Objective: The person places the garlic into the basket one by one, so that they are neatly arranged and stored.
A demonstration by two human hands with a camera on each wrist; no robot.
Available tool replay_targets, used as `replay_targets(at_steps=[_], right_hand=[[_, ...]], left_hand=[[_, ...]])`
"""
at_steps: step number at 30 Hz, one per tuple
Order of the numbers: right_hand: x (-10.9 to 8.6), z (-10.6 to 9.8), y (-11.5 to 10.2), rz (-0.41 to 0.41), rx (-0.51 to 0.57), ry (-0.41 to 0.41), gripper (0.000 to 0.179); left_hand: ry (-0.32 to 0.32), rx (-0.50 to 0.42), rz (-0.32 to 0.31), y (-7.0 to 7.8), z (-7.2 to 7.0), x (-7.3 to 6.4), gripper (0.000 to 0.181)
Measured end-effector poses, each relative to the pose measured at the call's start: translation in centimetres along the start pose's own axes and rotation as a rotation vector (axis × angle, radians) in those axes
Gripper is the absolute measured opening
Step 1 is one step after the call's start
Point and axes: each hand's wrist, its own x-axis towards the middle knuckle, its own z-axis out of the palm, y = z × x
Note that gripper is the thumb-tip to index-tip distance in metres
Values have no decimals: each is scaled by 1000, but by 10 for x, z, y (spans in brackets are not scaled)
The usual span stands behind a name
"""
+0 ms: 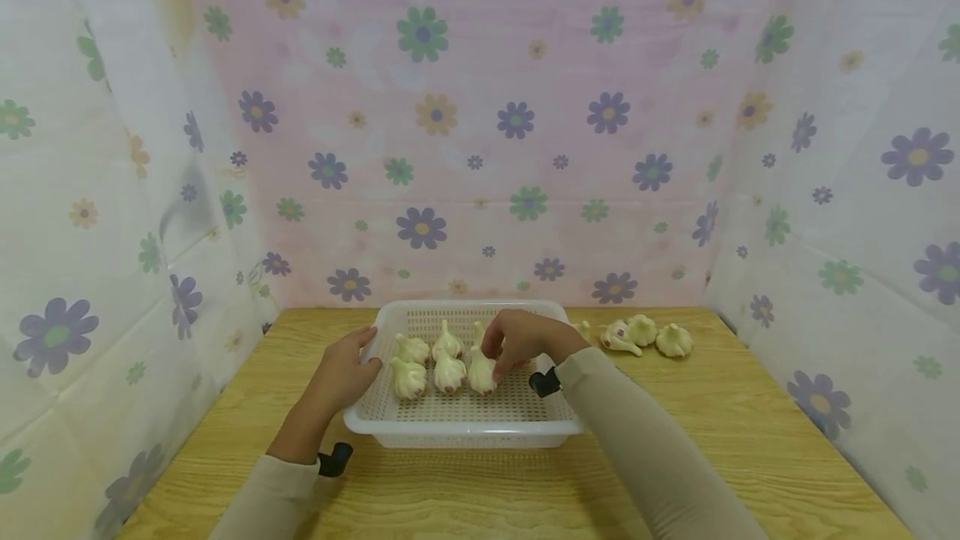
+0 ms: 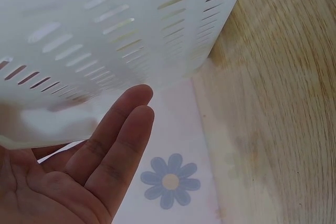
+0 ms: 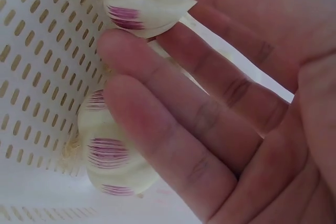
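Observation:
A white plastic basket [image 1: 468, 429] with slotted walls stands on the table, holding several garlic bulbs [image 1: 450, 373] in short rows. My left hand [image 1: 341, 373] holds its left rim, thumb on top; in the left wrist view the fingers [image 2: 118, 145] extend below the rim beside the outer wall. Inside the basket, my right hand [image 1: 525, 333] pinches a purple-streaked garlic bulb [image 3: 144, 6] at the front of the third row. The right wrist view shows another bulb [image 3: 113, 153] by the outer fingers. The palm side of the grip is partly hidden in the head view.
Several more garlic bulbs [image 1: 673, 341] lie on the wooden table [image 1: 720, 407] right of the basket, partly behind the right forearm. Flower-patterned sheets [image 1: 480, 123] hang behind the table and along both sides.

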Motion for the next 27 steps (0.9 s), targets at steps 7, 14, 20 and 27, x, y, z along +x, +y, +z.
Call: replay_targets(at_steps=[7, 14, 20, 27], right_hand=[[0, 0, 4, 46, -8, 31, 31], [0, 0, 4, 77, -32, 46, 31], [-1, -1, 5, 80, -48, 45, 31], [-2, -2, 4, 58, -37, 34, 30]], left_hand=[[3, 6, 5, -1, 1, 2, 61], [2, 9, 11, -2, 2, 2, 61], [3, 7, 17, -1, 1, 2, 60], [3, 13, 11, -1, 1, 1, 60]])
